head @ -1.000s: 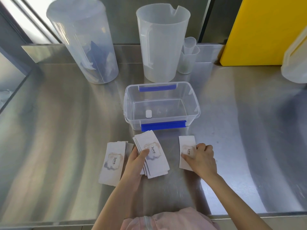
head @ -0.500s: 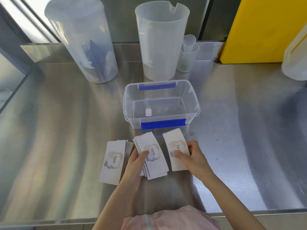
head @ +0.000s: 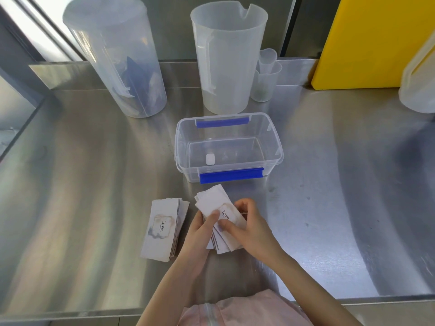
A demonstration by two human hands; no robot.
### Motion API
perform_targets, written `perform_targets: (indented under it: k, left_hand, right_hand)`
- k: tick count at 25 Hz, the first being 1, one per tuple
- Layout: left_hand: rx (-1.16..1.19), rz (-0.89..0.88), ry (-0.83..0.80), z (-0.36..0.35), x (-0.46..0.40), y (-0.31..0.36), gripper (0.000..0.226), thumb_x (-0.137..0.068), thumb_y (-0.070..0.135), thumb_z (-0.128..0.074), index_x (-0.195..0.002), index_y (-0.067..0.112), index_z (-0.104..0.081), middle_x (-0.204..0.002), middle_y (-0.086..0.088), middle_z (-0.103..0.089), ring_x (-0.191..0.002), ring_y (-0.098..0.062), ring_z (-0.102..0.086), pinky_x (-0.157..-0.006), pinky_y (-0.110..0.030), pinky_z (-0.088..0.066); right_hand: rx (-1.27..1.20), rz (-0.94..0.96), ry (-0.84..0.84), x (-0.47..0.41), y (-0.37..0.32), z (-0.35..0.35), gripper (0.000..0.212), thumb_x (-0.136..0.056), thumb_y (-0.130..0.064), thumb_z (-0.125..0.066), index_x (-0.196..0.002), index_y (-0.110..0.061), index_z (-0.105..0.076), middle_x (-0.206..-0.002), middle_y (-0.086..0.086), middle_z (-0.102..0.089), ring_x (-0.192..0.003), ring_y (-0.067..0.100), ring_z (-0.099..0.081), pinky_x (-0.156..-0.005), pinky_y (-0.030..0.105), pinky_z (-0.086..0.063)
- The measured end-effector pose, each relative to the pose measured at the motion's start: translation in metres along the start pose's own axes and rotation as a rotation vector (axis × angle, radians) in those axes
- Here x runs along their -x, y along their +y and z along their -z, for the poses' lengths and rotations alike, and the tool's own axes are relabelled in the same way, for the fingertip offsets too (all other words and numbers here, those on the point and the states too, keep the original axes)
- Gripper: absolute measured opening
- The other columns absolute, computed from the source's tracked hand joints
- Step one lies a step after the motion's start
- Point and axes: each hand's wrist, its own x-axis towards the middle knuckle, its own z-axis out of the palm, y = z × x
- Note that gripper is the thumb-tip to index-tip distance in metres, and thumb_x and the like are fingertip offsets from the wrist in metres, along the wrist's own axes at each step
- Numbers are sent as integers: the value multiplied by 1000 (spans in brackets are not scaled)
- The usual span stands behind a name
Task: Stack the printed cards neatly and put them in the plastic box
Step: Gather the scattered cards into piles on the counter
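On the steel table [head: 94, 184], our open box [head: 229, 148] sits just behind the work. Beside a second pile [head: 164, 229] lying at left, we grip a fanned stack of cards [head: 216, 208] in front of the box, left hand [head: 200, 231] and right hand [head: 249, 229] both closed around it.

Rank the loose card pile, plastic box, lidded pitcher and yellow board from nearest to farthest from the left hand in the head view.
1. Loose card pile, just left of the left hand.
2. Plastic box, ahead.
3. Lidded pitcher, far left.
4. Yellow board, far right.
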Motion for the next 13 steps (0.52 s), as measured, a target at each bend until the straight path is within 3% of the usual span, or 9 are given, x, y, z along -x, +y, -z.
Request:
perform_targets:
  k: [2, 3, 6, 9, 11, 13]
  left_hand:
    - [51, -20, -15, 0, -1, -1, 37, -90, 20, -46, -127, 17, -47, -120, -11, -63, -103, -25, -62, -87, -39, -52]
    - [66, -38, -25, 0, -2, -1, 35, -90, 19, -46, -125, 19, -49, -115, -9, -66, -98, -23, -64, -84, -36, -53]
    - [28, -89, -45, 5, -6, 6, 23, -89, 15, -48, -107, 21, -60, -97, -1, -72, -90, -17, -67, -84, -34, -53]
    - [-144, -223, -56, 21, -12, 26, 17, -87, 8, -50, -92, 21, -60, -88, 4, -68, -81, -9, -62, -73, -18, -50]
    - [-316, -297, -109, 27, -15, 36, 18, -84, 4, -55, -89, 22, -56, -88, 4, -65, -77, -2, -62, -72, -12, -51]
    - [-552, -314, -133, 25, -19, 33, 21, -80, 7, -62, -88, 25, -52, -93, 3, -65, -86, -8, -63, -81, -19, -50]
  right_hand:
    - [-101, -87, -29, 1, 3, 1, 63, -79, -36, -64, -130, -22, -29, -113, -4, -51, -98, 12, -54, -84, 25, -50]
    - [-126, -117, -47, 2, 5, 2, 62, -80, -34, -64, -131, -21, -30, -116, -2, -52, -100, 13, -55, -87, 27, -49]
    - [-83, -53, -67, 4, 10, 11, 32, -84, -23, -61, -113, -23, -46, -110, -3, -60, -87, 2, -58, -73, 14, -51]
    - [60, 77, -29, 2, 8, 32, 26, -83, -16, -61, -106, -23, -53, -95, -11, -60, -79, 2, -57, -59, 3, -46]
    - [246, 194, 5, -1, 3, 46, 25, -83, -16, -61, -107, -23, -55, -95, -15, -57, -82, 2, -55, -64, 2, -43]
    - [411, 305, 53, -6, 3, 50, 25, -83, -17, -60, -108, -21, -55, -104, -9, -58, -90, 4, -53, -78, 9, -40]
